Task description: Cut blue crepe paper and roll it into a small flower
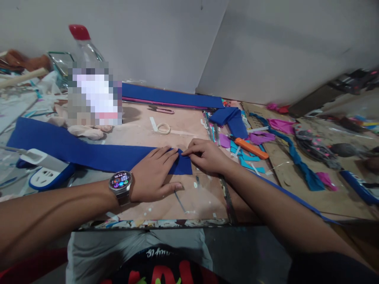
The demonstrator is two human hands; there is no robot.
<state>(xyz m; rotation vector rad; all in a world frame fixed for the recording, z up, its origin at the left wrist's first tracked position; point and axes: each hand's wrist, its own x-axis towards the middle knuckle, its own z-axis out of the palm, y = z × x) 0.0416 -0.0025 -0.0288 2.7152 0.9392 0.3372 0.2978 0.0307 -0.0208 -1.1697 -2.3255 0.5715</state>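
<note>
Head view: laid-out blue fabric strip (103, 156) is being pressed by spread left hand (156, 173), unfinished-looking end (182, 169) by right hand (204, 155), pinch unclear.

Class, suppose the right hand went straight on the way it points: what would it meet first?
Most likely the left hand, lying on the blue strip just ahead of the right hand, though the exact gap is unclear.

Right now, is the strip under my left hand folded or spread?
Mostly spread: blue fabric strip runs broad leftward; beneath the left hand, cannot tell.
</note>
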